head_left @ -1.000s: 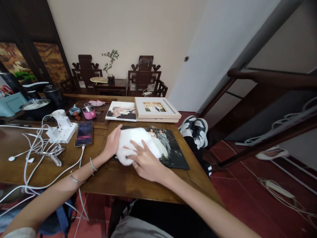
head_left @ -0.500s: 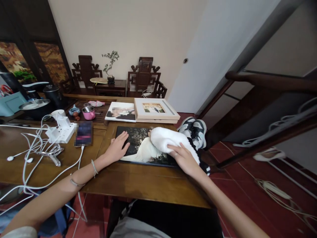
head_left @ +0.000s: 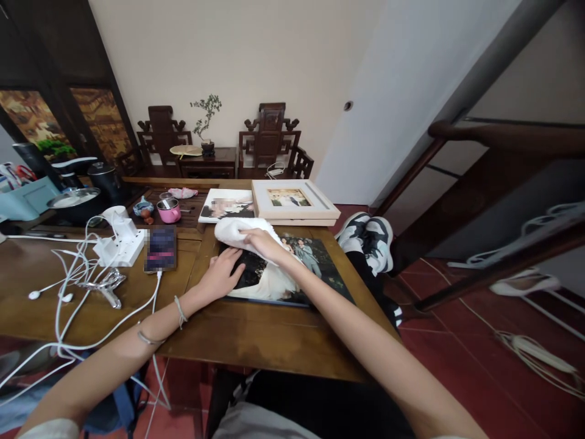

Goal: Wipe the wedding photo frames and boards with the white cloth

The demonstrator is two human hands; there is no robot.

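A dark wedding photo album (head_left: 320, 274) lies flat on the wooden table (head_left: 256, 338), its cover showing a couple and a wide white gown. My left hand (head_left: 225, 274) rests on the album's left side with its fingers stretched out. In my right hand (head_left: 262, 244) is a folded white cloth (head_left: 231, 231), pressed at the album's far left corner, just beyond my left fingertips. Part of the album is hidden under the cloth and my right forearm.
Behind the album lie a framed photo (head_left: 295, 201) and a white photo book (head_left: 223, 204). To the left are a phone (head_left: 159, 249), a power strip (head_left: 125, 247) with tangled white cables, and a pink cup (head_left: 169, 210). Another person's sneakers (head_left: 368, 238) are beside the table's right edge.
My right hand has carried the white cloth from the album's right side to its far left corner, uncovering the couple. My left hand has stayed on the album. The view has shifted slightly.
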